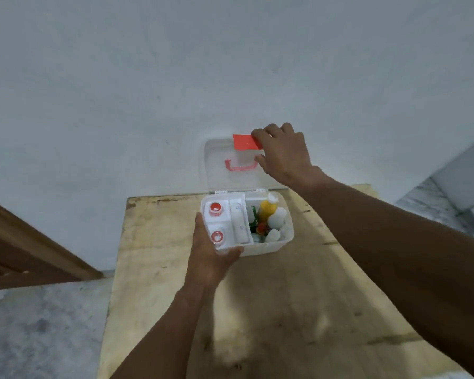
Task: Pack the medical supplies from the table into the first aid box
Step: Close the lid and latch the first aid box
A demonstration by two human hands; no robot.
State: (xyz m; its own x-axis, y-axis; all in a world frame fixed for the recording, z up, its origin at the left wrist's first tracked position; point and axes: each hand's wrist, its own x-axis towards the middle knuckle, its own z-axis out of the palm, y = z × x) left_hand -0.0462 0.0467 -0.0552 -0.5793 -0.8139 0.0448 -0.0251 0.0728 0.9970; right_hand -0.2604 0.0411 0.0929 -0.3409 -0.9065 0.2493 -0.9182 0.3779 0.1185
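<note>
The translucent white first aid box [268,248] stands open at the far end of the wooden table [271,310]. Its lid [216,165] is upright against the wall, with a red latch [244,142] at the top and a red handle [240,165]. My right hand [285,155] grips the lid's top edge beside the latch. My left hand [211,255] holds the box's near left corner. Inside, a white tray [240,220] holds two red-capped vials [216,209]. The right compartment holds a yellow bottle [267,209], white rolls [277,218] and a green packet [253,214].
A pale wall rises right behind the box. A brown wooden door frame [25,255] stands at the left, above a grey speckled floor [39,329]. The table's left edge runs down from the box towards me.
</note>
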